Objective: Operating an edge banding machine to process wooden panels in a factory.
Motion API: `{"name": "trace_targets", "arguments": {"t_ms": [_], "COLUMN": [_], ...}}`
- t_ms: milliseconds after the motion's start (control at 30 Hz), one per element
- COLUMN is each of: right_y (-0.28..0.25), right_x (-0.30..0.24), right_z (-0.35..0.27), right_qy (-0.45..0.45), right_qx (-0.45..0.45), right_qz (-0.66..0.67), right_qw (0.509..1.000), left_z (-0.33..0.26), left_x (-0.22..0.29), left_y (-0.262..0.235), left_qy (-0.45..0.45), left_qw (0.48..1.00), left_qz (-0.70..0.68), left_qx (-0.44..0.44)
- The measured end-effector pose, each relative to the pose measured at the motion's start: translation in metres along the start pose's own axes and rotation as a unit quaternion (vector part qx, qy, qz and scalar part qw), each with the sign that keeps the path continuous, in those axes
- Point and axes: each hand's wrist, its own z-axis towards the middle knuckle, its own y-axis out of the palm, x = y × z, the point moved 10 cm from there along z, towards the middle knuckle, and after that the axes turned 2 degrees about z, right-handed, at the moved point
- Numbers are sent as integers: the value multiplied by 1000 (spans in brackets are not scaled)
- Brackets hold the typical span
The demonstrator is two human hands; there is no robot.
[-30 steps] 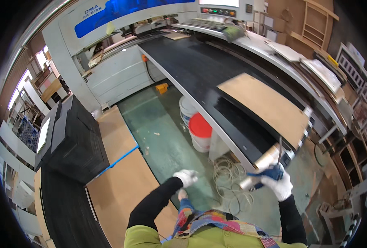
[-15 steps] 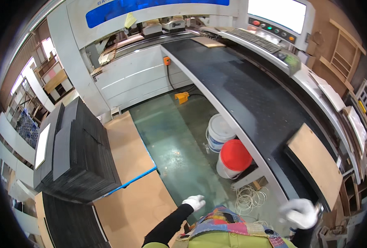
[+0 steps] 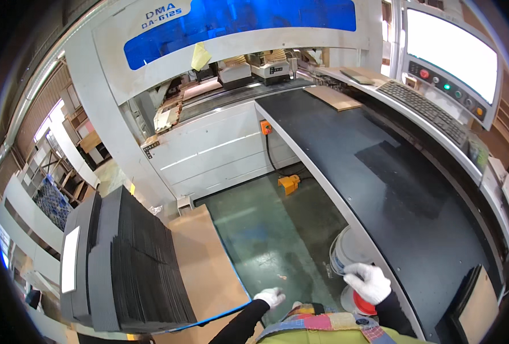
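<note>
Both my hands wear white gloves and hold nothing. My left hand (image 3: 271, 297) hangs low over the green floor (image 3: 266, 241), fingers curled, beside a stack of brown boards (image 3: 200, 269). My right hand (image 3: 369, 282) is raised over the edge of the long black machine table (image 3: 392, 178), fingers loosely apart, above a white bucket (image 3: 346, 252) and a red-lidded bucket (image 3: 362, 305). A brown panel (image 3: 480, 304) lies on the table's near right end, away from my right hand.
A tall pile of black panels (image 3: 125, 264) stands at my left. Ahead is a grey machine with a blue window (image 3: 237, 23). A wood panel (image 3: 334, 97) lies at the table's far end. A control console with keyboard and screen (image 3: 437, 63) is on the right. A yellow pedal (image 3: 289, 183) sits on the floor.
My view has swung up toward the machine. My right hand let go of the brown panel, which now lies on the table, and came back over the buckets.
</note>
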Motion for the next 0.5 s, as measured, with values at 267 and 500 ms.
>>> {"name": "trace_targets", "arguments": {"t_ms": [267, 500], "right_y": [72, 93], "right_x": [-79, -102], "right_z": [259, 476], "right_qy": [-159, -122], "right_qx": [-155, -153], "right_qz": [-93, -148], "right_qw": [971, 969], "left_z": [126, 253], "left_x": [-88, -53], "left_y": [-197, -459], "left_qy": [-81, 164], "left_qw": [959, 886], "left_qz": [-144, -100], "left_qx": [233, 423]}}
